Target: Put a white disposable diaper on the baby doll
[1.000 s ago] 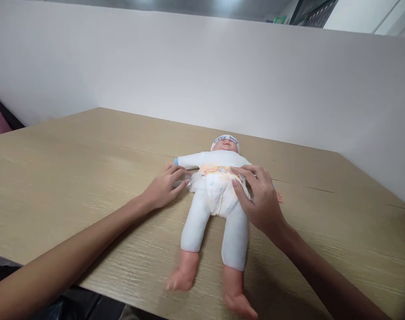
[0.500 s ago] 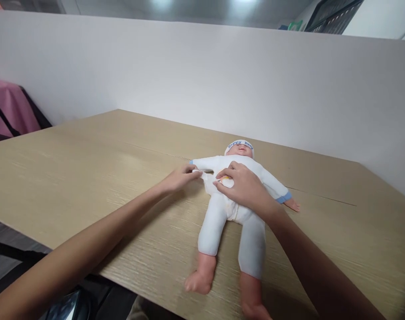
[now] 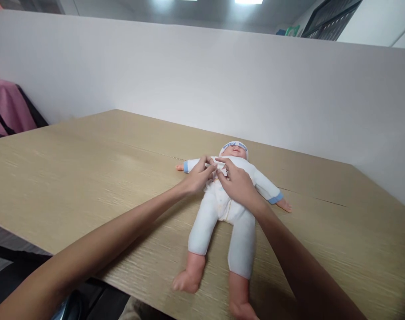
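A baby doll point(image 3: 202, 229) in a white suit with blue cuffs lies on its back, its feet toward me. Around its hips is a white diaper point(image 3: 225, 206). My left hand point(image 3: 198, 178) pinches the side flap of the diaper over the doll's belly. Close beside it, my right hand point(image 3: 238, 182) has its fingers curled at the diaper's front edge, with thumb and index finger near the left fingertips. Both hands partly hide the belly and the flap's end.
The doll lies on a wide wooden table point(image 3: 89, 164) with a thin seam across it. Behind the table stands a white partition point(image 3: 189, 80). A pink cloth point(image 3: 9, 104) hangs over something dark at the far left.
My left hand has moved right and inward, bringing the stretched-out diaper flap over the belly to my right hand. The doll's hand on that side is now uncovered.
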A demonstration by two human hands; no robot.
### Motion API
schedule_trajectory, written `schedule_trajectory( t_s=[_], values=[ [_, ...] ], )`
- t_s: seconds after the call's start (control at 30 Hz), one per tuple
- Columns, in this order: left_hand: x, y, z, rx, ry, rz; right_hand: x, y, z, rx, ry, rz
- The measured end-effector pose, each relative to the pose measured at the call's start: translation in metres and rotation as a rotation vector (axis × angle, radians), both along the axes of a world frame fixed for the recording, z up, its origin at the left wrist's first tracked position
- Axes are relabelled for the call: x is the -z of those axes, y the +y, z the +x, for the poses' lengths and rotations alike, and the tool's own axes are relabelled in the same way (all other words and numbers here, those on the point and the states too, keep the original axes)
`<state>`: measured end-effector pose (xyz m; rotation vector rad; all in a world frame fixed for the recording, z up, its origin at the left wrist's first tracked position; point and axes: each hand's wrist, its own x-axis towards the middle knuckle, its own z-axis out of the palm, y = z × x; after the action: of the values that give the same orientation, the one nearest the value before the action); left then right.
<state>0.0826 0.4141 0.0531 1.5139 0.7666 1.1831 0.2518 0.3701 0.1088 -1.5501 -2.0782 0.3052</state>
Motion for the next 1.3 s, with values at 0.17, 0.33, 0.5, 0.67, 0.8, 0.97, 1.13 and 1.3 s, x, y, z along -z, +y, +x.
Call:
schedule_trajectory(
  t_s=[0.17,0.33,0.5,0.67,0.8,0.97,1.13,1.3],
  values=[
    [0.026,0.003,-0.006,-0.011,0.032,0.039,0.003,0.000,0.001,0.022,0.073,0.011],
    [0.033,0.009,-0.004,-0.045,0.056,0.060,0.008,0.006,0.003,0.018,0.197,0.094],
    [0.013,-0.012,-0.016,-0.276,0.101,0.108,-0.003,-0.010,0.007,0.053,0.288,0.298],
    [-0.028,-0.081,-0.037,-0.039,0.335,0.511,-0.007,-0.094,0.019,-0.177,0.306,0.229],
    [-0.033,-0.117,-0.044,0.333,0.688,0.671,0.016,-0.144,0.038,-0.304,0.148,-0.005],
    [-0.011,-0.114,-0.038,0.130,0.792,0.479,0.043,-0.136,0.053,-0.067,0.025,0.022],
    [-0.008,-0.102,-0.023,-0.002,0.794,0.332,0.051,-0.124,0.045,0.045,-0.060,0.081],
    [-0.003,-0.098,-0.019,0.033,0.793,0.375,0.057,-0.131,0.040,0.060,-0.078,0.132]
  ],
)
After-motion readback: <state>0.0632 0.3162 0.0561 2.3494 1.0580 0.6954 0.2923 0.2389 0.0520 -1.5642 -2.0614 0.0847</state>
